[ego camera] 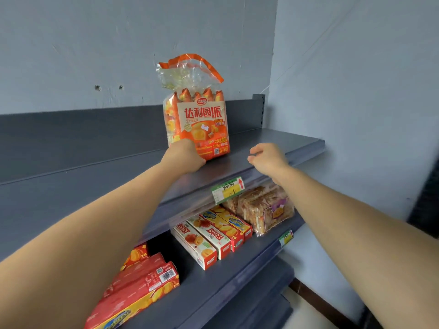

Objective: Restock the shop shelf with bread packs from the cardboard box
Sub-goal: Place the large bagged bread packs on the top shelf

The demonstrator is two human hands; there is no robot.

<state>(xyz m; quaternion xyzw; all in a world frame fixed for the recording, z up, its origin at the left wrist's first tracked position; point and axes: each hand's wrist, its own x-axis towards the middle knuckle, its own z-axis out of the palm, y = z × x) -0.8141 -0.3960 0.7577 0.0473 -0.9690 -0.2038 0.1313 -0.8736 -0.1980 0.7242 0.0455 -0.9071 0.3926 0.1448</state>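
Note:
An orange bread pack (202, 119) with a clear gathered top and an orange handle stands upright on the dark grey top shelf (95, 186), near its right end. My left hand (183, 157) is at the pack's lower left corner and grips it there, with the fingers hidden behind the back of the hand. My right hand (268, 157) hovers over the shelf's front edge to the right of the pack. It is apart from the pack, its fingers loosely curled and holding nothing. The cardboard box is out of view.
On the shelf below lie white and red biscuit boxes (209, 238), red boxes (142, 288) to the left and clear-wrapped bread packs (266, 210) to the right. A price label (228, 189) hangs on the top shelf's front edge. Blue walls close the back and right side.

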